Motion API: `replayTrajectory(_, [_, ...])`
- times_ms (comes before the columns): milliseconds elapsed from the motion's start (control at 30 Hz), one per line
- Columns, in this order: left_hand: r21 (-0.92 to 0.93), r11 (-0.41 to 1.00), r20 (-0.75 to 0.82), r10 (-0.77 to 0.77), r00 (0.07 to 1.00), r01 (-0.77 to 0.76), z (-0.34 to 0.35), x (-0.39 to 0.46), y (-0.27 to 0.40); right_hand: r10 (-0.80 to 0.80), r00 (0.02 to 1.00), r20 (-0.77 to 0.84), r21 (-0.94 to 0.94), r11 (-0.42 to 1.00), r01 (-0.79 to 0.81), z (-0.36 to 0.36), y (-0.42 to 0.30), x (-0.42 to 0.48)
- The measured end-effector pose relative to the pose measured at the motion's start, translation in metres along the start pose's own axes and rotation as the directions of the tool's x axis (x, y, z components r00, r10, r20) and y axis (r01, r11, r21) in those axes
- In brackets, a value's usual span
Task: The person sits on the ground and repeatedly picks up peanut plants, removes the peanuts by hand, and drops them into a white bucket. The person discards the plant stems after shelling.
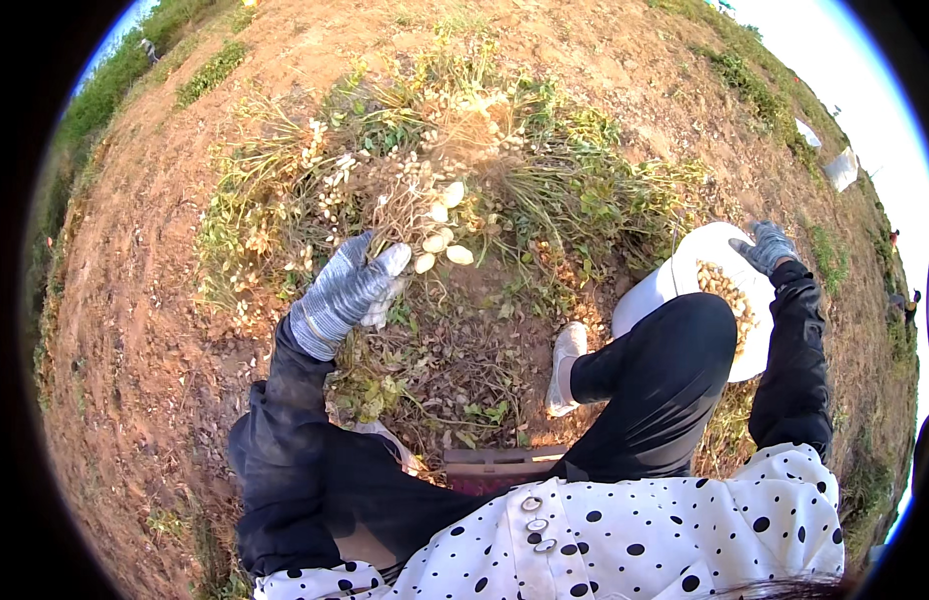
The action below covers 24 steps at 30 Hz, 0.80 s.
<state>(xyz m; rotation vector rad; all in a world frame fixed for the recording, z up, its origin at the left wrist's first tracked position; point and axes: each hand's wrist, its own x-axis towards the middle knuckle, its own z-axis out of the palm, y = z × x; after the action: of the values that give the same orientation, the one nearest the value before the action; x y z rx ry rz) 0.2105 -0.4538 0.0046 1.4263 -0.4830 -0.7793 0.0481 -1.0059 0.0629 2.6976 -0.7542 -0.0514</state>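
Observation:
My left hand [344, 289], in a grey-and-white knit glove, grips the root end of a peanut plant [404, 214]. Pale pods [438, 240] hang from its roots just beyond my thumb. My right hand [769, 246], in a similar glove, is at the far rim of a white bucket [648, 300], fingers apart and with nothing visible in them. Loose peanuts [723, 292] lie inside the tilted-looking bucket, which stands beside my bent right knee. Ahead of me spreads a heap of pulled peanut plants [584, 187], leaves outward and many pods showing.
A brown plastic crate [502, 461] is under me, between my legs. My light shoe [567, 367] rests on soil littered with dry leaves. White sacks [842, 169] stand far off to the right. A distant person [149, 51] is at the upper left.

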Motion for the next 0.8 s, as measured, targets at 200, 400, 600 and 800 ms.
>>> replayTrajectory(200, [-0.222,0.975,0.120,0.002,0.993,0.025,0.008,0.005,-0.007,-0.536,0.804,-0.259,0.945,-0.311,0.097,-0.053,-0.228,-0.018])
replayTrajectory(400, [-0.206,0.977,0.019,-0.048,0.999,0.051,0.015,0.016,-0.006,-0.617,0.736,-0.278,0.523,-0.740,-0.423,-0.057,-0.373,-0.045])
replayTrajectory(600, [-0.156,0.987,-0.223,0.001,0.975,-0.036,0.003,0.019,-0.025,-0.065,0.932,-0.356,0.594,-0.786,0.172,-0.052,-0.443,-0.060])
replayTrajectory(800, [-0.194,0.964,-0.505,0.059,0.861,-0.180,0.017,0.026,-0.031,0.179,0.891,-0.416,0.676,-0.595,0.435,-0.059,-0.471,-0.055])
